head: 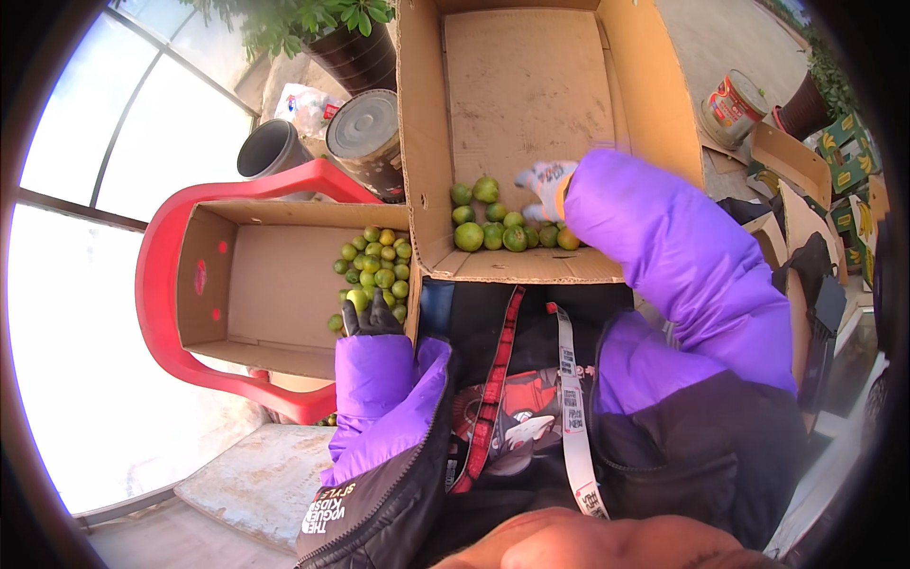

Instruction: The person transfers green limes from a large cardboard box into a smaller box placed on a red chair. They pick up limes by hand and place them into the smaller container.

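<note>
My left hand [372, 318], in a black glove, is in the smaller cardboard box [266, 284], with its thumb and fingers around a light green citrus fruit [357, 300]. More green and yellowish citrus fruits [384, 277] are heaped at that box's right end. In the larger cardboard box [526, 85], my right hand [551, 188] wears a pale patterned glove and is slightly blurred. Its fingers are apart, with nothing visible between them, just above several loose green citrus fruits [493, 235]. Those lie along the near wall, one of them orange; my sleeve hides part of that corner.
A red plastic frame [160, 284] surrounds the smaller box. Behind it stand a dark open bucket [270, 149], a lidded bucket [364, 128] and a potted plant [355, 53]. At right are a labelled can [734, 110] and banana cartons [849, 153]. Two straps [569, 384] hang before me.
</note>
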